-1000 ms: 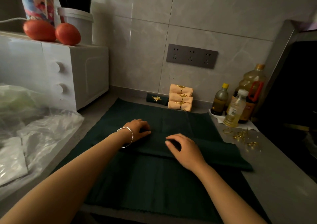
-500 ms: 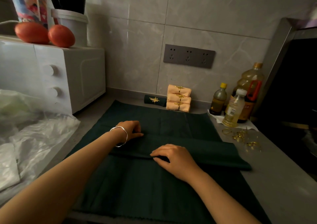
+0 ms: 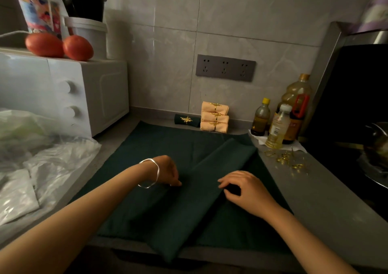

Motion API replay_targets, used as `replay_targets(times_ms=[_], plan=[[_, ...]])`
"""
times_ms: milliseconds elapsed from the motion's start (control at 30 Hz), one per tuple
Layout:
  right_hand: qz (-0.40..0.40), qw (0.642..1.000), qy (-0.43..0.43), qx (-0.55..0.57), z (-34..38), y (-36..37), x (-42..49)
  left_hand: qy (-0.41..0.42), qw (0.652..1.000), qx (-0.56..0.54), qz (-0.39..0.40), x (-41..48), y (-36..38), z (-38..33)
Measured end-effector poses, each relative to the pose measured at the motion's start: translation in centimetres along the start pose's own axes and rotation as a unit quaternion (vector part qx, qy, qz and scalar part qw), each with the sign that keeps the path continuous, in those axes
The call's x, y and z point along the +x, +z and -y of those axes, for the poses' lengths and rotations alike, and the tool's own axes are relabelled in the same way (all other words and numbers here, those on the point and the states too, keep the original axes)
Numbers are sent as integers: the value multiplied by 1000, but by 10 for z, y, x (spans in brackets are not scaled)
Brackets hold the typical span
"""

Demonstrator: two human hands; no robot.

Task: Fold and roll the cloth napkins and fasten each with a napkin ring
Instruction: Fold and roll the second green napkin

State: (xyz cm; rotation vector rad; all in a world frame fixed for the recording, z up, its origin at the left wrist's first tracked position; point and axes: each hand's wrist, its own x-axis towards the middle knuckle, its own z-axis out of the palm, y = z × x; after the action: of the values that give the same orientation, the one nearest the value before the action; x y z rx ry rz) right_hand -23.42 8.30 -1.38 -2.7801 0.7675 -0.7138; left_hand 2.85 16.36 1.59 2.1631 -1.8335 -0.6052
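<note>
A dark green napkin (image 3: 210,181), folded into a long strip, lies diagonally from the far right down to the counter's near edge. It rests on a spread dark green cloth (image 3: 147,147). My left hand (image 3: 168,171), a silver bangle on its wrist, pinches the strip's left edge. My right hand (image 3: 244,188) curls its fingers over the strip's right edge. At the wall, three rolled peach napkins (image 3: 214,116) with gold rings are stacked beside one rolled green napkin (image 3: 186,120) with a ring. Loose gold rings (image 3: 288,161) lie at the right.
A white microwave (image 3: 63,93) with two tomatoes (image 3: 60,45) and tubs on top stands at the left, plastic bags (image 3: 42,164) in front of it. Oil bottles (image 3: 281,118) stand at the back right, next to a dark stove with a pan (image 3: 375,147).
The folded strip lay crosswise on the cloth; now it is turned diagonally, its near end over the counter edge. Both hands have shifted to its two long edges.
</note>
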Motion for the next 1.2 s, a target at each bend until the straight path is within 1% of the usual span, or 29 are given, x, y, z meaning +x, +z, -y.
replay_targets(times_ms=[67, 133, 200, 267, 333, 400, 467, 533, 600, 667, 800, 900, 967, 1000, 1067, 1100, 1133, 1200], plan=[[1, 999, 34, 17, -14, -12, -14, 26, 998, -45, 37, -5, 12, -21], [12, 998, 66, 22, -24, -24, -28, 51, 995, -74, 46, -8, 25, -39], [29, 996, 81, 8, -29, -32, -40, 67, 995, -67, 41, -9, 33, -52], [56, 995, 83, 4, -26, -34, -49, 66, 996, -36, 42, -10, 34, -58], [82, 994, 73, 5, -19, -34, -56, 56, 998, 4, 40, -11, 30, -60], [97, 994, 52, 1, -13, -34, -63, 69, 996, 50, 30, -10, 28, -62], [107, 994, 26, 1, -7, -34, -69, 111, 991, 76, 8, -7, 31, -66], [115, 993, 6, 10, -2, -34, -75, 160, 984, 78, -8, -1, 39, -77], [118, 993, -7, 15, 2, -33, -78, 195, 976, 97, 1, 9, 50, -90], [122, 992, -20, 16, 6, -33, -79, 206, 970, 127, 20, 20, 61, -102], [118, 991, -43, 52, 12, -29, -78, 194, 968, 145, 61, 37, 72, -112], [81, 988, -58, 119, 15, -27, -75, 189, 964, 164, 86, 40, 75, -111], [32, 982, -51, 178, 15, -29, -68, 184, 970, 123, 103, 43, 74, -106], [7, 976, -36, 214, 15, -32, -62, 181, 975, 69, 110, 43, 70, -105], [-34, 956, 3, 292, 15, -41, -47, 131, 977, -120, 116, 38, 54, -104], [-55, 946, 20, 318, 15, -46, -37, 98, 973, -185, 100, 35, 45, -103], [-75, 940, 39, 330, 14, -52, -27, 66, 972, -209, 88, 32, 35, -101], [-119, 932, 74, 333, 11, -62, -3, 17, 983, -177, 42, 33, 23, -86]])
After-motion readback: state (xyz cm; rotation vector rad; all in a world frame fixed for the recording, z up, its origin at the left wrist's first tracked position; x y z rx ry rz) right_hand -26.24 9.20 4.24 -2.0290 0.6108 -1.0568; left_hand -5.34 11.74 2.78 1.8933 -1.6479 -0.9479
